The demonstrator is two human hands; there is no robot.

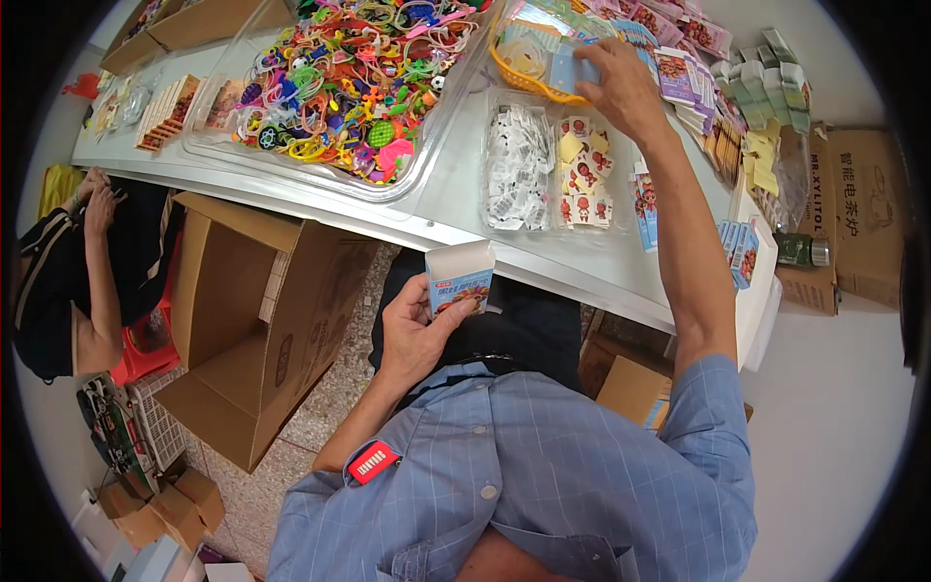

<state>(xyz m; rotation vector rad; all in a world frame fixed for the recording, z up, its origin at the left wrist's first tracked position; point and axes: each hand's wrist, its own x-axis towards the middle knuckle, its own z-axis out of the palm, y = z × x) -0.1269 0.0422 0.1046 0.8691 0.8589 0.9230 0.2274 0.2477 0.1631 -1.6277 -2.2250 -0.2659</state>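
My left hand (417, 330) holds a small light-blue printed carton (462, 281) in front of my waist. The carton's pale top flap stands up, raised. My right hand (621, 89) reaches over the table to a yellow basket (524, 80), its fingers closed on the edge of a flat blue card (567, 70). Other flat cards and clear packets lie in that basket. Just nearer to me, one clear tray (519, 170) holds small white packets, and beside it another tray (586, 179) holds red-printed stickers or cards.
A large clear tub (417, 184) of colourful small toys covers the table's (436, 218) left half. Stacked printed cartons (679, 78) lie at the right. A big open cardboard box (291, 320) stands below the table edge. Another person's hand (95, 199) shows at the far left.
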